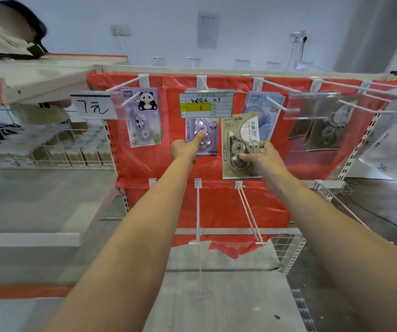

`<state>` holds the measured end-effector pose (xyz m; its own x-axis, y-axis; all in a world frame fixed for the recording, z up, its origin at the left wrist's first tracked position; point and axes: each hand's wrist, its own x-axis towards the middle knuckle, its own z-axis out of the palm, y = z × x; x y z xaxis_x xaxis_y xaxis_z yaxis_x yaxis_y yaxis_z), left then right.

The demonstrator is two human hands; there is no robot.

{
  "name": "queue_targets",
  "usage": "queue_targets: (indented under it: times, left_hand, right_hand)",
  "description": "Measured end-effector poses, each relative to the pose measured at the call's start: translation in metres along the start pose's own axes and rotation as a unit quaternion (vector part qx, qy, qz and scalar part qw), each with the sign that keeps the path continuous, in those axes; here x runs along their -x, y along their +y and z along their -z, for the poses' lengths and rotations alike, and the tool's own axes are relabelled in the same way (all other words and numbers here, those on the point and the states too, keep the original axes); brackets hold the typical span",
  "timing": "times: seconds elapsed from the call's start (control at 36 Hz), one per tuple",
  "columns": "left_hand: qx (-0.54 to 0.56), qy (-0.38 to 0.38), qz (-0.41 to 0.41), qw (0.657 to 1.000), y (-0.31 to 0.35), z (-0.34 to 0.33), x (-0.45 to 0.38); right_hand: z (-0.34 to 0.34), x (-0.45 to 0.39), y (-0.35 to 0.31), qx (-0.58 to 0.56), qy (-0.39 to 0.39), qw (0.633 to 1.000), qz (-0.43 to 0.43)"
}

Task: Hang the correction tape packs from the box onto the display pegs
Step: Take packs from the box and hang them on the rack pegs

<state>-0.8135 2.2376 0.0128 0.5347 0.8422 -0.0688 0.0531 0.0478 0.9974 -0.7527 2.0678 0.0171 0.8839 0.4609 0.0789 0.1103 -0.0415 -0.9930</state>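
Against the red back panel (pixel 216 212) of the display rack, the right hand (pixel 262 156) grasped a grey-green correction tape pack (pixel 240 144) by its right edge, fingers curled over the front and thumb on the blister, holding it upright just right of the middle upper peg (pixel 204 83). That peg carried a green-and-yellow price tag (pixel 206 104) with a purple pack (pixel 202 137) hanging behind and below it. The left hand (pixel 185 149) reached to that purple pack with fingers extended, fingertips touching its blister; it gripped nothing. To the right hung a blue pack (pixel 264 111), to the left a panda pack (pixel 143 116) beside a handwritten price card (pixel 94 107). The source box was not in view.

The step in hand looked like choosing the peg and threading the held pack. To do it well, the pack's design probably had to be matched to the right peg first; similar grey packs (pixel 324 130) hung further right. Its hang hole, at the top edge, would need lifting to the peg tip, card kept square, then slid back. The clear tag holder (pixel 312 105) there could obstruct, so the free hand might lift it.
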Motion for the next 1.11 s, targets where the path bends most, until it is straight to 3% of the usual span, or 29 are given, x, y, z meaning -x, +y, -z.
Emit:
queue_targets:
  times: [0.28, 0.39, 0.56, 0.69, 1.11]
  left_hand:
    - [-0.014, -0.055, 0.068, 0.996, -0.028, 0.008, 0.027]
    - [-0.011, -0.136, 0.058, 0.989, -0.028, 0.007, 0.055]
    - [-0.022, -0.267, -0.022, 0.963, -0.017, -0.002, 0.099]
    - [-0.022, -0.279, -0.079, 0.957, -0.014, -0.025, 0.126]
    - [-0.011, -0.302, -0.121, 0.946, 0.008, -0.122, 0.195]
  right_hand:
    - [0.004, 0.019, 0.003, -0.013, 0.013, 1.0, -0.001]
    - [0.009, 0.033, 0.001, -0.012, 0.006, 1.0, 0.011]
    - [0.022, 0.055, 0.0, -0.027, -0.009, 0.999, 0.022]
    - [0.046, 0.069, 0.001, -0.021, -0.01, 0.999, 0.027]
    - [0.174, 0.08, -0.008, 0.06, 0.011, 0.997, 0.045]
